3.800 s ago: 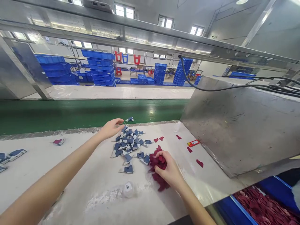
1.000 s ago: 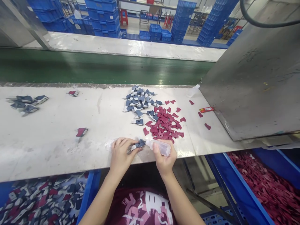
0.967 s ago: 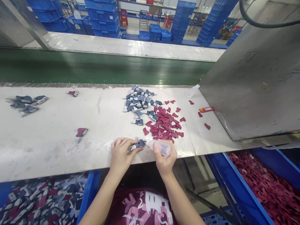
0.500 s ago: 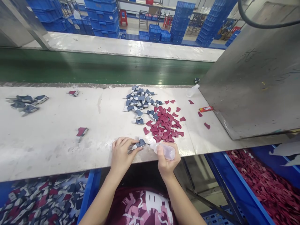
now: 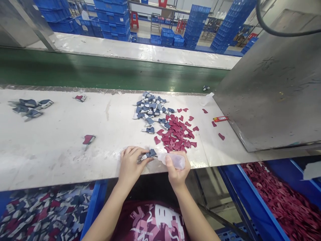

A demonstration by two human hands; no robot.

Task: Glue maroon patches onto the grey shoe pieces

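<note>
- The left hand [image 5: 131, 164] pinches one blue-and-white piece [image 5: 150, 153] near the front edge of the table [image 5: 60, 120]; its fingers are nearly together, only the piece is between them.
- The right hand [image 5: 178, 173] has its fingers curled around a clear squeeze bottle [image 5: 179, 161], at 3 o'clock from this piece.
- The bottle lies tilted, and its thin tip [image 5: 156, 156] points to the piece, just beside it; if they touch, I cannot tell.
- The step in hand, I judge, is the bringing of tip and piece together. Such a move calls for a steady left pinch and a light, controlled right squeeze.
- From the held piece, the blue-and-white pile [image 5: 150, 107] is at 12 o'clock, and the burgundy pile [image 5: 177, 134] at 2 o'clock, near the bottle.
- At 9 o'clock lies one burgundy-topped piece [image 5: 89, 139], apart.
- Below the table, a bin of burgundy pieces [image 5: 260, 198] is at 4 o'clock, and a bin of mixed pieces [image 5: 94, 204] at 8 o'clock.
</note>
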